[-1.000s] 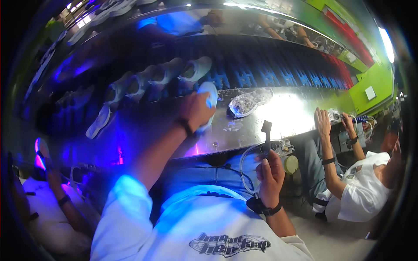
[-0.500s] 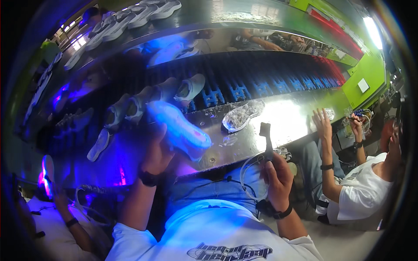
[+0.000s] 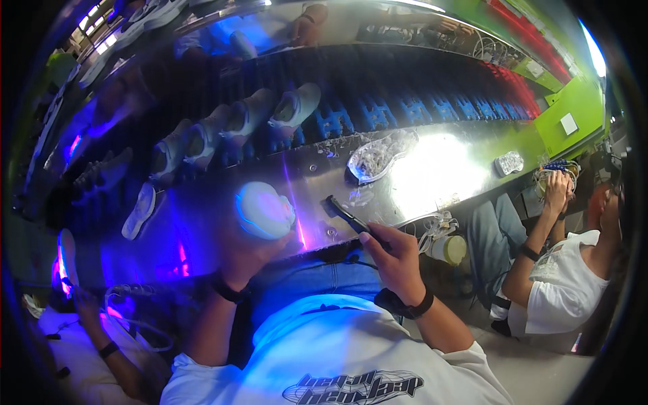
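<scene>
Close in front of me, my left hand is closed around a pale shoe. The shoe is lit blue, with one rounded end facing me; its far side and part of my fingers are hidden. My right hand grips the handle of a dark brush, shaped like a toothbrush. Its bristled head points up and left, to the right of the shoe and apart from it. Farther away, a sole-shaped holder with crumpled, shiny filling rests on the metal bench.
Several shoes stand along the dark conveyor. At the left lies a pale sole. A crumpled clear bundle sits by the right end, and a tub is below the edge. Co-workers sit on both sides.
My left hand has turned the shoe from lying lengthwise to end-on and lowered it. The brush has tilted over to the left, nearer the shoe. The right co-worker's hands have come together.
</scene>
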